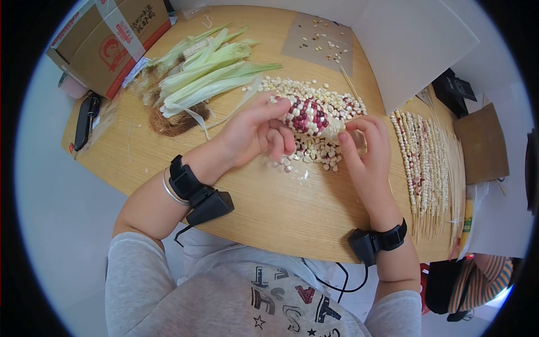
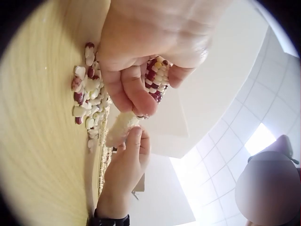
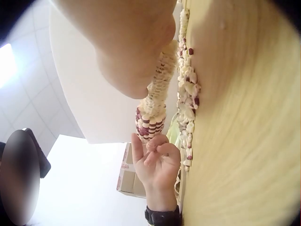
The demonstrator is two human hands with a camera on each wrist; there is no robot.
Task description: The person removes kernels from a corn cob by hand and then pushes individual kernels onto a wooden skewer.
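Observation:
An ear of corn (image 1: pixel 306 117) with purple and white kernels is held above the table, stripped to pale cob toward its right end. My left hand (image 1: pixel 255 130) grips the kernel-covered end, thumb on top and fingers curled below. At the bare end, my right hand (image 1: pixel 368 147) pinches the cob between thumb and fingers. The right wrist view shows stripped rows on the cob (image 3: pixel 160 87), with purple kernels close to the left hand (image 3: pixel 160 172). Loose kernels (image 1: pixel 320 153) lie in a pile under and behind the ear.
Corn ears in green husks (image 1: pixel 213 78) lie at the back left, before a cardboard box (image 1: pixel 115 45). Skewers strung with kernels (image 1: pixel 418 151) line the right side beside bare sticks (image 1: pixel 456 168). Scattered kernels lie on a grey sheet (image 1: pixel 292 48) at the back. A white panel (image 1: pixel 410 50) stands behind.

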